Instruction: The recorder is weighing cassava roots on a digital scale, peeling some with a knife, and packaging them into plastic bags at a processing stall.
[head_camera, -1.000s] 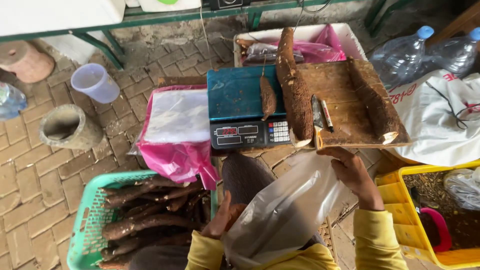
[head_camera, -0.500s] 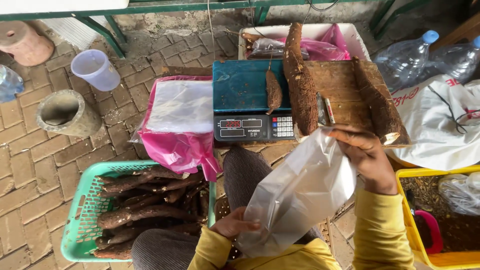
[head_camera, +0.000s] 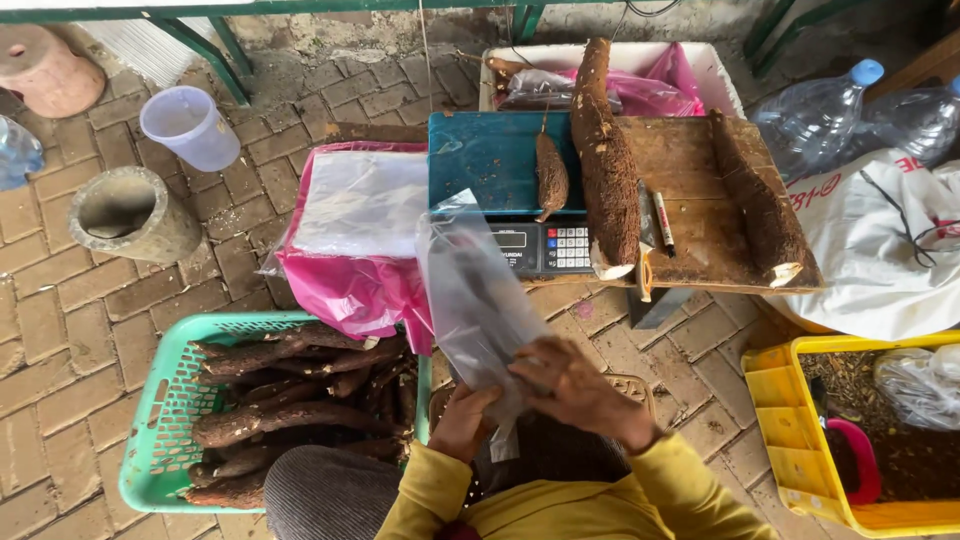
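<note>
both hands (head_camera: 530, 400) holding clear plastic bag (head_camera: 478, 300)

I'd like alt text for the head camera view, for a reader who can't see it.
Seen from above, a person's left hand and right hand hold a clear plastic bag upright over a brick floor. Ahead, brown roots lie across a scale and wooden board; a green basket of roots sits at left.

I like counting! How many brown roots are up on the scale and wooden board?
3: a small root on the scale, a big root beside it, another root on the board's right edge.
</note>
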